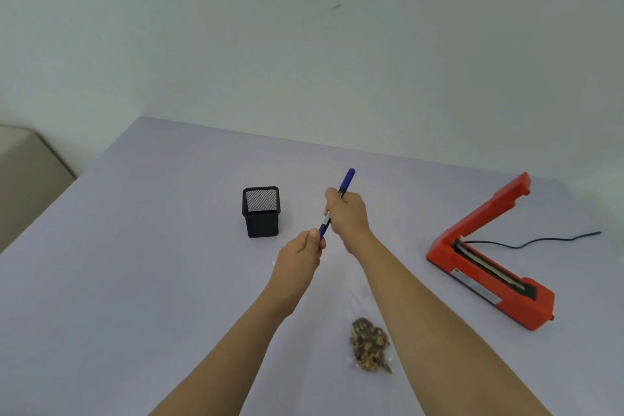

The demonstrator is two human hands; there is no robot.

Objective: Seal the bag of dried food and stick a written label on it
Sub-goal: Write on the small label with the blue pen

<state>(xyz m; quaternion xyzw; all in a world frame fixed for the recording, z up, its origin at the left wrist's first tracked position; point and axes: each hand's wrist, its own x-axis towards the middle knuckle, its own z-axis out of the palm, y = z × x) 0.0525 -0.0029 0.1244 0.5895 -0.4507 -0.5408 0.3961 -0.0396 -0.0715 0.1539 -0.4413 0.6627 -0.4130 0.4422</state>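
Both forearms came in from the bottom edge, nearest the lens, and met over the middle of the table. The table had a pale lilac cover, with a plain wall behind.

A red heat sealer sat on the right with its arm raised. Its black cord trailed off right.

A black mesh pen pot stood upright just left of the hands. It looked empty.

The bag of dried food lay flat on the cloth near the front, just beside the right forearm and well apart from the sealer. Brown pieces were bunched at its near end. The clear top ran away toward the hands and barely showed. I couldn't tell whether the mouth was sealed.

Hands:
- The right hand had its fingers curled round the middle of a blue pen.
- The left hand pinched the pen's lower end between thumb and fingertips.

My read: the cap was being worked, so this was the label-writing step. No label was visible anywhere.

Handling:
- **Bag:** probably light and floppy, with thin, slick film.
- **Contents:** loose and likely brittle, so they'd shift and crush if squeezed.
- **Where to hold:** take it by the empty top strip at both corners, not the lump. Keep the film flat and taut for the sealer bar.
- **Label:** stick it on the clear flat part.
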